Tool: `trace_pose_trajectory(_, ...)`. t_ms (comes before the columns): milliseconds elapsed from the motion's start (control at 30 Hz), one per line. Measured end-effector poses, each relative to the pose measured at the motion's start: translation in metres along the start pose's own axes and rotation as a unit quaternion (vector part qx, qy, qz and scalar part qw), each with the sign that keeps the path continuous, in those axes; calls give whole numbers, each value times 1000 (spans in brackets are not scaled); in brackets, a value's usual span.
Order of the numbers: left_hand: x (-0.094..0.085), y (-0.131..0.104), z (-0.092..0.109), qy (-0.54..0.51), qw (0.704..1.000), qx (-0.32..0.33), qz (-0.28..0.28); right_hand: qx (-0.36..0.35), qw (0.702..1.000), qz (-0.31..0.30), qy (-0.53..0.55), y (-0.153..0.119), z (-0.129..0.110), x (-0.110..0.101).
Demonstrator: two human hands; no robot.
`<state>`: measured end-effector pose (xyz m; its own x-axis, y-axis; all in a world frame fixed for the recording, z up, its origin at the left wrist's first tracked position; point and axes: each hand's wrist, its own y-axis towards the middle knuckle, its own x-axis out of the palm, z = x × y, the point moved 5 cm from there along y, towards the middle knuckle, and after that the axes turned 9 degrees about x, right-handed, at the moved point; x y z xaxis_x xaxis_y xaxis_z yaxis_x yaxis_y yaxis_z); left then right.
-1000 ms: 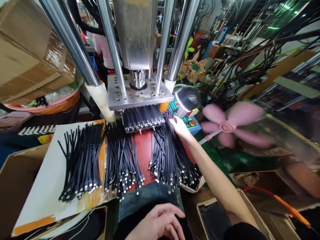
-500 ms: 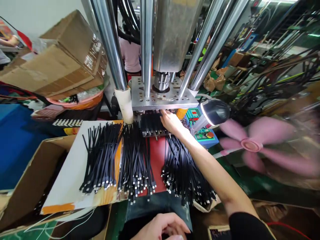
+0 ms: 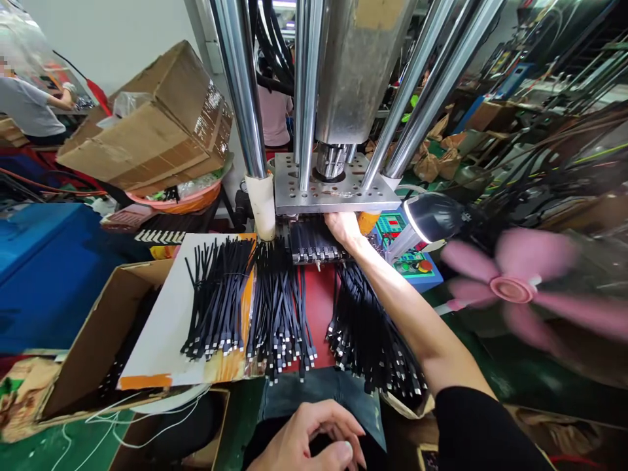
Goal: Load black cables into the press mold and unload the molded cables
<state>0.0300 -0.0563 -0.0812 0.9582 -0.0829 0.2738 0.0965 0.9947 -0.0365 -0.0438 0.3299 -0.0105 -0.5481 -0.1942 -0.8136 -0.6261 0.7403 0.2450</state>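
My right hand [image 3: 343, 229] reaches in under the press's metal plate [image 3: 338, 196], at the right end of the mould [image 3: 316, 255]. Its fingertips are hidden below the plate, so their grip does not show. Several black cables lie side by side across the mould, with connectors along its front edge. My left hand [image 3: 314, 435] rests low over my lap, loosely curled, with thumb and fingers apart and nothing between them. Bundles of black USB cables [image 3: 279, 307] lie left of the mould's front, and another cable bundle [image 3: 367, 327] lies to the right, below my right forearm.
A white board [image 3: 167, 314] bears more cables, beside an open carton [image 3: 83, 347]. On the right are a lamp [image 3: 432, 216], a blue control box [image 3: 417, 265] and a spinning pink fan [image 3: 513, 288]. Steel columns [image 3: 240, 91] rise around the press. Other people sit behind.
My right hand has gone deeper under the plate, and its fingers have passed out of sight. My left hand stays low, still curled. The whole view has shifted slightly.
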Motion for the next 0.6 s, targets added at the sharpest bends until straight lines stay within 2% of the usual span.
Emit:
trace_pose_trajectory(67,-11,-4,10,22,999,39,23,12,999,19,-26,-34,-4,-13)
trace_pose_trajectory(133,-33,-7,30,89,988,89,87,7,997,59,-39,-77,-12,-39)
trace_pose_trajectory(200,-65,-5,61,192,951,153,187,-34,989,142,-25,-121,-29,-79)
trace_pose_trajectory(267,-93,3,92,281,895,216,272,-86,976,202,9,-158,-51,-120)
trace_pose_trajectory(300,-103,12,104,307,874,235,293,-103,974,201,24,-171,-61,-136)
trace_pose_trajectory(333,-108,23,110,316,872,240,286,-113,976,180,37,-181,-71,-148)
trace_pose_trajectory(367,-109,37,110,300,892,231,249,-118,981,145,46,-189,-79,-154)
trace_pose_trajectory(400,-104,52,105,257,924,211,187,-122,985,109,55,-195,-85,-157)
trace_pose_trajectory(467,-76,74,80,99,983,152,18,-115,990,47,66,-207,-90,-153)
trace_pose_trajectory(500,-57,78,66,3,990,125,-59,-103,992,28,68,-213,-90,-148)
trace_pose_trajectory(533,-38,79,53,-89,984,101,-117,-88,994,15,68,-219,-88,-142)
trace_pose_trajectory(600,-5,74,30,-215,960,74,-165,-60,996,-1,64,-231,-84,-130)
